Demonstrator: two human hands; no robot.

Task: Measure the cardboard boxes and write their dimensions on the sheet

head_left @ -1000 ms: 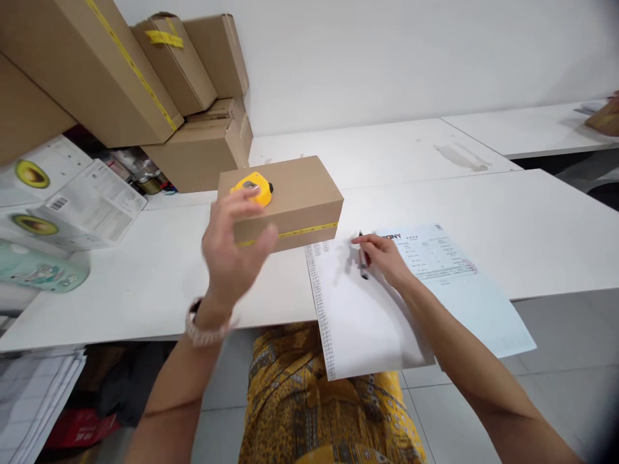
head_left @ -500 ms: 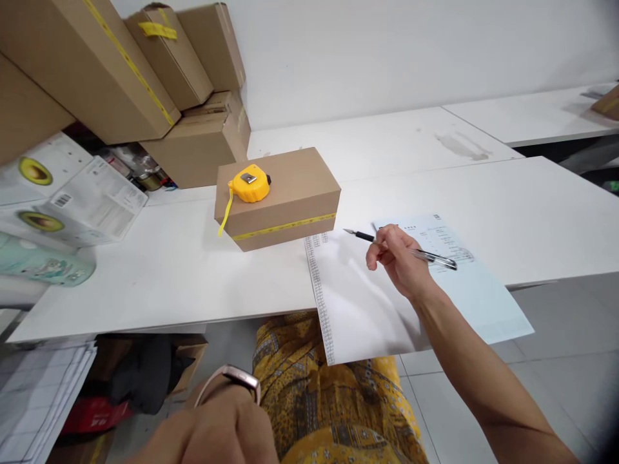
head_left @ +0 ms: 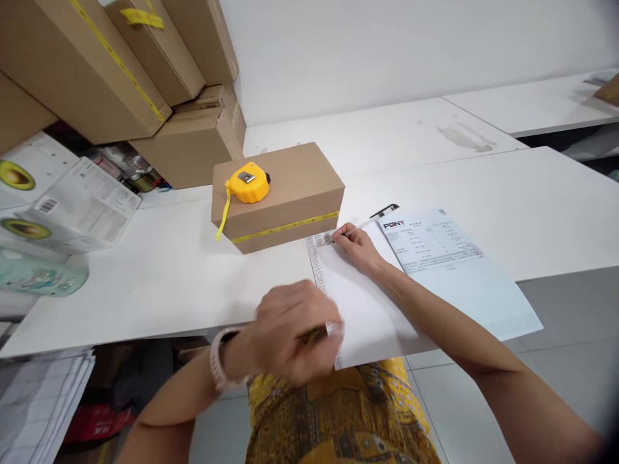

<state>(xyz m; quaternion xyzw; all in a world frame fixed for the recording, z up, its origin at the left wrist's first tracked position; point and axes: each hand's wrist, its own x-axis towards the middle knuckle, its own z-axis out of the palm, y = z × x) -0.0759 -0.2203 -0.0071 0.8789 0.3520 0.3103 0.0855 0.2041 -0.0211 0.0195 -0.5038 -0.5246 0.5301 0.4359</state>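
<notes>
My right hand (head_left: 356,245) is closed around a pen (head_left: 367,220), its tip resting on the top left of a white sheet (head_left: 360,303) with a printed column down its left edge. My left hand (head_left: 290,332) is blurred by motion at the table's front edge, touching the lower left corner of that sheet; its fingers look curled. A pale blue printed form (head_left: 449,264) lies to the right, partly under the white sheet. Just beyond stands a small cardboard box (head_left: 285,196) with a yellow tape measure (head_left: 248,183) on top.
Large cardboard boxes (head_left: 97,71) are stacked at the back left. White cartons with avocado pictures (head_left: 53,206) and a mint-green item (head_left: 39,278) lie on the table's left. A white table (head_left: 507,193) extends right. Papers (head_left: 33,399) are stacked below left.
My left hand rose from below the table to the sheet's lower left corner. My right hand turned the pen around and lowered its tip onto the sheet near the box.
</notes>
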